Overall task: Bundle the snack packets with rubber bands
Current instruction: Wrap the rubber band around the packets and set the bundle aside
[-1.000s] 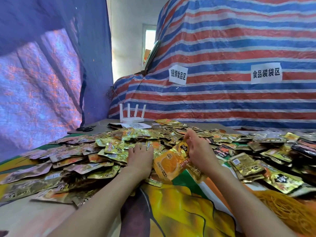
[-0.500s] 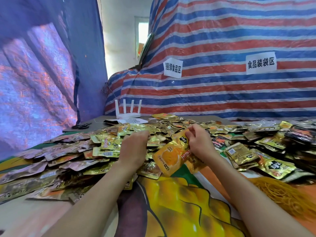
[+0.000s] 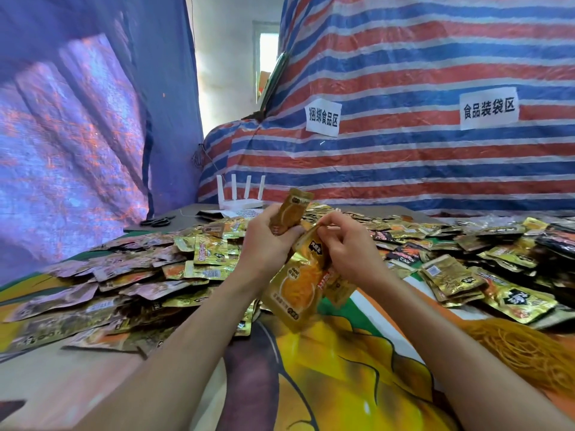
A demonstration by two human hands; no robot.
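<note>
Both hands were raised over the heap in the head view, and both were closed on foil. The left hand had its fingers curled round one orange-gold packet, which stood nearly upright above the knuckles. Just beside it, the right hand pinched the top of a small stack of packets that hung down and tilted toward the printed tablecloth. The rest of the loose snack packets lay spread across the table, from the scissors and white router on the far side to the right edge.

I judged the single packet was about to join the stack. What worried me was the grip: the stack hung from one pinched edge, and slick foil could fan out or slide free when another packet was pushed in. The rubber bands sat in a tangle well apart, low on the right. Reaching them would take one hand off, and a loose, uneven stack could spill then.
</note>
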